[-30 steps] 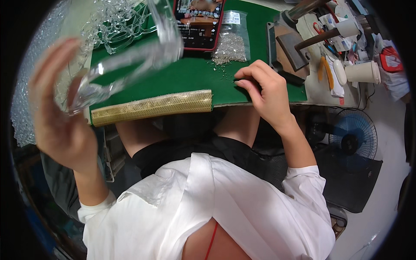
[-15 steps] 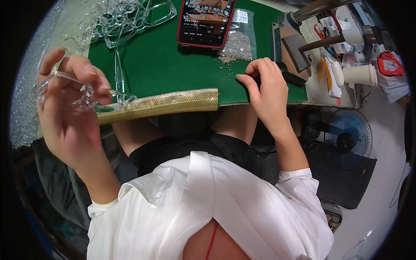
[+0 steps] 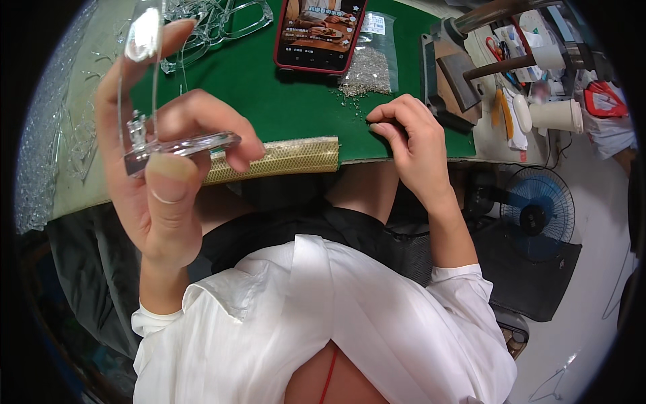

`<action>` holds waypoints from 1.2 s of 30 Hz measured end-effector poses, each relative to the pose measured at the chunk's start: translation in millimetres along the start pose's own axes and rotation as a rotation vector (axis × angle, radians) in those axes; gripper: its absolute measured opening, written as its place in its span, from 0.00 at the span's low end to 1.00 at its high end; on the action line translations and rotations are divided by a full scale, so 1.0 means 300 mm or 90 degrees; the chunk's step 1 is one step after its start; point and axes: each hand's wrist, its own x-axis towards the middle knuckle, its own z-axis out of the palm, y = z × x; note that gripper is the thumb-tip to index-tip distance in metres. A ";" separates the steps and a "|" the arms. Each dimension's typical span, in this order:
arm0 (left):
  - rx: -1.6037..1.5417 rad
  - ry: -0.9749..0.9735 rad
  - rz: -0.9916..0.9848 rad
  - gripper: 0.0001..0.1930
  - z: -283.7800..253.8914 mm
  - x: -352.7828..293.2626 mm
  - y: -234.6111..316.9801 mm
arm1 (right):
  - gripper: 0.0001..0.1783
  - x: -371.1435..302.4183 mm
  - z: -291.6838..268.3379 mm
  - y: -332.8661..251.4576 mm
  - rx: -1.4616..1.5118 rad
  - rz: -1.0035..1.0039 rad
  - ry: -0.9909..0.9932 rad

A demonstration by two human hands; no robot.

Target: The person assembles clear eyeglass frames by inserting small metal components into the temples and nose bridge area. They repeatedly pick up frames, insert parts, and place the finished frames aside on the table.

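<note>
In my left hand [image 3: 171,225], raised at the left, a clear plastic eyeglass frame [image 3: 195,143] is held between thumb and fingers, with one long clear piece standing up from it. My right hand [image 3: 416,145] rests over the green mat [image 3: 269,108] at its near right part. Its thumb and forefinger are pinched together, and whatever they hold is too small to make out. Just beyond those fingertips lie tiny loose metal parts [image 3: 354,101], spilled from a clear plastic bag [image 3: 369,64]. Along the near table edge, below the left hand's fingers, runs a gold mesh-patterned strip [image 3: 289,156].
More clear eyeglass frames [image 3: 245,23] lie at the back left. A phone [image 3: 316,40] in a red case stands at the back. To the right is a metal press-like tool [image 3: 459,81], then a pale cup [image 3: 558,116]. A fan [image 3: 535,215] stands below the table at right.
My left hand has moved right and turned, bringing the clear eyeglass frame up with it. The right hand has barely shifted, its fingers drawn closer together. The phone's picture has changed.
</note>
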 end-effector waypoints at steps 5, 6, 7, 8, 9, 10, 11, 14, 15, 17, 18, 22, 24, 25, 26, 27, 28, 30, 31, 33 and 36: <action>0.013 -0.067 -0.016 0.44 -0.016 0.000 -0.005 | 0.06 -0.003 0.016 -0.005 -0.031 0.005 0.021; 0.011 -0.074 -0.016 0.44 -0.019 0.000 -0.006 | 0.06 -0.002 0.021 -0.007 -0.047 0.000 0.030; 0.009 -0.082 -0.017 0.44 -0.021 0.000 -0.006 | 0.05 -0.002 0.024 -0.009 -0.062 -0.004 0.038; 0.004 -0.082 -0.015 0.44 -0.021 -0.001 -0.007 | 0.05 -0.002 0.027 -0.012 -0.074 -0.003 0.039; -0.001 -0.081 -0.015 0.44 -0.019 -0.003 -0.008 | 0.05 -0.003 0.028 -0.017 -0.085 -0.001 0.040; -0.005 -0.080 -0.014 0.44 -0.017 -0.005 -0.008 | 0.05 -0.005 0.030 -0.022 -0.097 0.000 0.042; -0.009 -0.077 -0.015 0.43 -0.013 -0.008 -0.006 | 0.05 -0.009 0.032 -0.027 -0.110 0.000 0.039; -0.017 -0.113 -0.014 0.42 -0.025 -0.007 -0.013 | 0.06 -0.025 0.034 -0.039 -0.145 -0.011 0.026; -0.017 -0.107 -0.009 0.42 -0.022 -0.008 -0.016 | 0.06 -0.029 0.033 -0.040 -0.154 -0.022 0.018; -0.012 -0.070 0.006 0.41 -0.002 -0.017 -0.022 | 0.06 -0.032 0.031 -0.035 -0.168 -0.047 0.001; -0.013 -0.056 0.010 0.41 0.005 -0.020 -0.023 | 0.06 -0.030 0.027 -0.028 -0.172 -0.061 -0.009; -0.026 -0.055 0.016 0.42 0.012 -0.018 -0.023 | 0.07 -0.003 0.012 0.010 -0.173 -0.059 0.013; -0.024 -0.061 0.010 0.42 0.012 -0.019 -0.022 | 0.06 0.010 0.009 0.008 -0.156 -0.047 0.011; -0.023 -0.061 0.008 0.42 0.012 -0.019 -0.021 | 0.06 0.016 0.008 0.006 -0.147 -0.041 0.011; -0.022 -0.057 0.008 0.42 0.016 -0.020 -0.017 | 0.06 0.022 0.010 0.003 -0.153 -0.045 0.014; -0.025 -0.066 0.004 0.42 0.014 -0.020 -0.014 | 0.06 0.028 0.015 -0.001 -0.159 -0.048 0.018; -0.028 -0.076 0.000 0.42 0.012 -0.020 -0.010 | 0.06 0.032 0.019 -0.005 -0.165 -0.052 0.022; -0.040 -0.104 -0.011 0.43 0.002 -0.019 -0.009 | 0.06 0.033 0.024 -0.007 -0.182 -0.056 0.009; -0.044 -0.109 -0.014 0.43 0.001 -0.019 -0.011 | 0.06 0.033 0.025 -0.007 -0.190 -0.057 0.003; -0.039 -0.083 -0.014 0.43 0.008 -0.026 -0.014 | 0.06 0.036 0.024 -0.013 -0.187 -0.060 -0.006; -0.043 -0.074 -0.029 0.45 0.017 -0.027 -0.004 | 0.06 0.038 0.027 -0.011 -0.187 -0.079 -0.012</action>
